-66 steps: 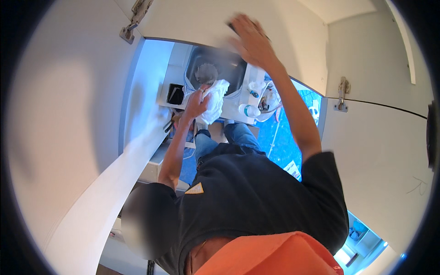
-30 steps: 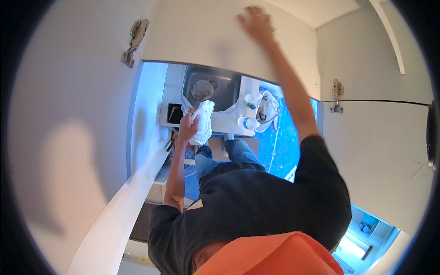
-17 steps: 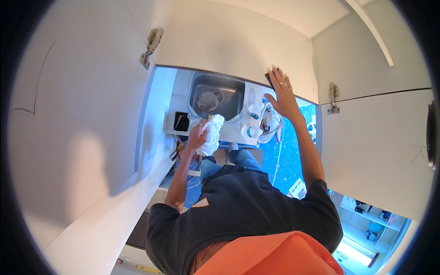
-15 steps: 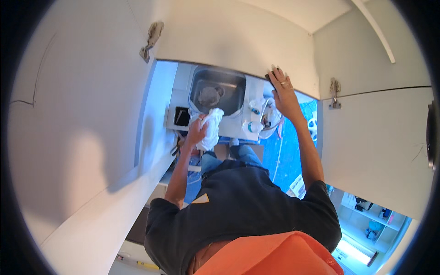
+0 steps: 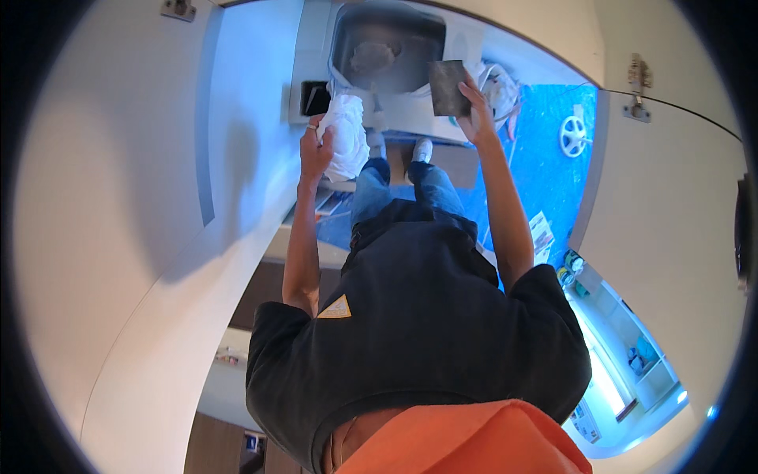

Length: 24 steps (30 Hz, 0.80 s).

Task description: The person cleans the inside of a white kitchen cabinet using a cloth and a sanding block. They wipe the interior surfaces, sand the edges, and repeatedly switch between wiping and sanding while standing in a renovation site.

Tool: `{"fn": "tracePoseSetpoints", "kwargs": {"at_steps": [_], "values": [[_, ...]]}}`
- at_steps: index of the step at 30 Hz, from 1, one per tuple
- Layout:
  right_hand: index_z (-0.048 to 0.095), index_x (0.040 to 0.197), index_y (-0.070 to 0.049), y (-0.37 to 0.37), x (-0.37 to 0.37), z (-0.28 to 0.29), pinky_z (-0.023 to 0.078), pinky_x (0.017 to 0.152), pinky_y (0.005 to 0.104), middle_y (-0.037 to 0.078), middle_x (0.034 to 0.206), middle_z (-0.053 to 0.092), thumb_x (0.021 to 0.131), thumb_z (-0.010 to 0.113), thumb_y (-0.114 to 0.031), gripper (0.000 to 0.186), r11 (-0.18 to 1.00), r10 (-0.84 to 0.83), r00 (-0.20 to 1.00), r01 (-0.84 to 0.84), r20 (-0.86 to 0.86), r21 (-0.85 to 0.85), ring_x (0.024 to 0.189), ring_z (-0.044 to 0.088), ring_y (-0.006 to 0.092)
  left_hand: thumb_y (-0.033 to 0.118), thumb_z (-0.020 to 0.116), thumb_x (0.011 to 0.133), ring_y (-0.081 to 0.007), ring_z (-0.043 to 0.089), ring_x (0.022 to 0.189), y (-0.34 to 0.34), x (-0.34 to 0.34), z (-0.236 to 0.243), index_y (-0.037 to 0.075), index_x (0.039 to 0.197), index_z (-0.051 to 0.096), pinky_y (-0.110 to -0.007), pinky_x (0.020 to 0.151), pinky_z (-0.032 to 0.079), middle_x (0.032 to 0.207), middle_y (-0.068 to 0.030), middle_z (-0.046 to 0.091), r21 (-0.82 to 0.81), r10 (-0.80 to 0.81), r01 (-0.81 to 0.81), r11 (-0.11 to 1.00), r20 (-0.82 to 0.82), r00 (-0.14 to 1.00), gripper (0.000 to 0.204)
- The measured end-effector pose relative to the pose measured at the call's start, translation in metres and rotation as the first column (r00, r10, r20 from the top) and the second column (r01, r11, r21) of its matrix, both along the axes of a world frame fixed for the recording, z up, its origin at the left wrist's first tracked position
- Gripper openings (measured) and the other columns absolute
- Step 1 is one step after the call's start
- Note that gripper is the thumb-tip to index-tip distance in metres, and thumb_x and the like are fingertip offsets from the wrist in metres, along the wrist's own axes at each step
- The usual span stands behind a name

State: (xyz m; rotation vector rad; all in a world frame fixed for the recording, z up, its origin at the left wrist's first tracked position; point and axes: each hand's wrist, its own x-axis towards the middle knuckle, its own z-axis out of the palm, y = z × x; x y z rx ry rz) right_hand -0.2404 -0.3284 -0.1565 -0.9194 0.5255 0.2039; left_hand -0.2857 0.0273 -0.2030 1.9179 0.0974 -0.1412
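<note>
My left hand (image 5: 316, 152) is closed on a bunched white cloth (image 5: 346, 138), which hangs in front of the counter's left part. A flat, dark grey rectangular pad (image 5: 448, 88), perhaps an abrasive sheet or sponge, is gripped along its right edge by my right hand (image 5: 477, 114). It is held up over the counter (image 5: 414, 110), with its broad face showing. Beyond both hands is a metal sink (image 5: 433, 47) with a brownish patch on its bottom.
White cabinet panels with metal hinges (image 5: 636, 79) surround me on both sides and ahead. A black square holder (image 5: 314, 99) sits left of the sink. A clear plastic bag (image 5: 499, 91) stands to the right, near a white wheel-shaped object (image 5: 574, 136) on the blue floor covering.
My right hand has come down off the upper cabinet panel with the grey pad, now fully visible. The cloth in my left hand has shifted left and away from the sink. The view has tilted down.
</note>
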Motion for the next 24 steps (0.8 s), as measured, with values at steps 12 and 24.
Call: {"fn": "tracePoseSetpoints", "kwargs": {"at_steps": [12, 24], "values": [[0.042, 0.151, -0.007, 0.005, -0.039, -0.281, 0.043, 0.103, 0.0366, 0.009, 0.135, 0.059, 0.091, 0.066, -0.036, 0.071, 0.892, 0.025, 0.93, -0.187, -0.368, -0.412, 0.12, 0.056, 0.0243, 0.018, 0.058, 0.097, -0.0208, 0.067, 0.083, -0.028, -0.065, -0.021, 0.001, 0.117, 0.059, -0.034, 0.076, 0.052, 0.092, -0.0157, 0.071, 0.083, 0.094, -0.088, 0.993, -0.069, 0.993, 0.026], [0.039, 0.152, -0.007, 0.082, -0.076, -0.184, 0.031, 0.115, 0.0344, 0.011, 0.152, 0.045, 0.105, 0.038, -0.049, 0.062, 0.927, 0.311, 0.933, -0.339, -0.181, -0.158, 0.14, 0.04, 0.0209, 0.019, 0.053, 0.104, -0.0179, 0.059, 0.108, -0.143, -0.058, -0.111, 0.004, 0.131, 0.052, -0.033, 0.091, 0.048, 0.12, -0.0099, 0.061, 0.046, 0.183, -0.179, 0.983, -0.115, 0.976, 0.032]]}}
